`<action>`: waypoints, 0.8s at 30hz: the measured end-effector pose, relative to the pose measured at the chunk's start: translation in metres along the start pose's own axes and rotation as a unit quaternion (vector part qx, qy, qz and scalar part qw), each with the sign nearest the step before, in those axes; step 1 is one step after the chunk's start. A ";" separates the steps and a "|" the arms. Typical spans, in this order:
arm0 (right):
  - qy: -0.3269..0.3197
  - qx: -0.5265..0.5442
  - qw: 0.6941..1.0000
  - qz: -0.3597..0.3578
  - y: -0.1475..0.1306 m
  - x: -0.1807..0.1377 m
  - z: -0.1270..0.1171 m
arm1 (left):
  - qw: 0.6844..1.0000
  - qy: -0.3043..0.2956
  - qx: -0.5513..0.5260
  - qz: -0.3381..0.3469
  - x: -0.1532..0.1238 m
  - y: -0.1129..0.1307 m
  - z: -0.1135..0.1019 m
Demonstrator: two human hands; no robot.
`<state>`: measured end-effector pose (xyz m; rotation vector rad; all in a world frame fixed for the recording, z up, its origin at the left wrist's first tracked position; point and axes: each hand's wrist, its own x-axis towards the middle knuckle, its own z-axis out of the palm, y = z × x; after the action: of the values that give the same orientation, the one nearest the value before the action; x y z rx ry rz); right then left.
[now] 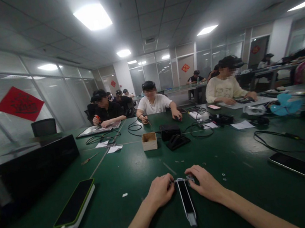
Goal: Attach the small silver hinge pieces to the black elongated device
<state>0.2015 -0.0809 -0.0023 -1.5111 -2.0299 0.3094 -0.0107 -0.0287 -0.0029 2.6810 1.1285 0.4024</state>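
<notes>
A narrow black-and-grey device (187,201) lies lengthwise on the green table (139,171) right in front of me. My left hand (160,190) rests at its far end on the left side, fingers curled against the device's top edge. On the right side, my right hand (205,183) curls its fingers against the same far end, pinching a small part there that I cannot make out. Both hands touch the device.
A green-edged tablet (74,202) lies to my left, another dark tablet (304,170) with cables to my right. A small cardboard box (149,141), black boxes and wires sit mid-table. A large black case (32,166) stands at left. Several people work at the far side.
</notes>
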 end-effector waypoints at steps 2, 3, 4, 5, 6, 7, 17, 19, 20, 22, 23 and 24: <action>-0.007 0.010 1.000 -0.010 0.002 0.000 0.001 | 1.000 0.004 0.001 0.000 0.000 -0.001 0.001; -0.012 0.018 1.000 -0.018 0.003 -0.001 0.001 | 1.000 0.006 0.001 0.000 0.001 -0.002 0.002; -0.016 0.026 0.999 -0.026 0.004 -0.001 0.001 | 1.000 0.007 0.000 0.001 0.001 -0.002 0.003; -0.018 0.031 0.999 -0.033 0.005 -0.001 0.002 | 1.000 0.006 -0.001 0.002 0.001 -0.003 0.003; -0.020 0.035 0.998 -0.038 0.006 -0.001 0.002 | 1.000 0.005 -0.002 0.002 0.002 -0.003 0.004; -0.021 0.037 0.998 -0.041 0.007 -0.001 0.002 | 1.000 0.004 -0.003 0.002 0.002 -0.004 0.004; -0.033 0.021 0.998 -0.038 0.005 -0.001 -0.003 | 1.000 0.000 -0.007 0.005 0.001 -0.001 0.000; -0.037 0.009 0.998 -0.045 0.002 -0.001 -0.007 | 1.000 -0.005 -0.010 0.003 0.001 0.001 -0.003; -0.039 0.002 0.998 -0.051 0.002 -0.001 -0.009 | 1.000 -0.009 -0.010 0.001 0.001 0.002 -0.004; -0.036 -0.017 0.997 -0.066 0.004 0.001 -0.015 | 1.000 -0.017 -0.010 -0.006 0.001 0.004 -0.006; -0.032 -0.030 0.996 -0.074 0.008 0.002 -0.019 | 1.000 -0.020 -0.011 -0.009 0.001 0.004 -0.007; -0.025 -0.045 0.995 -0.080 0.013 0.003 -0.024 | 1.000 -0.023 -0.013 -0.013 0.001 0.005 -0.008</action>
<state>0.2245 -0.0776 0.0112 -1.3951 -2.2158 0.1949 -0.0095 -0.0308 0.0061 2.6363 1.1355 0.3483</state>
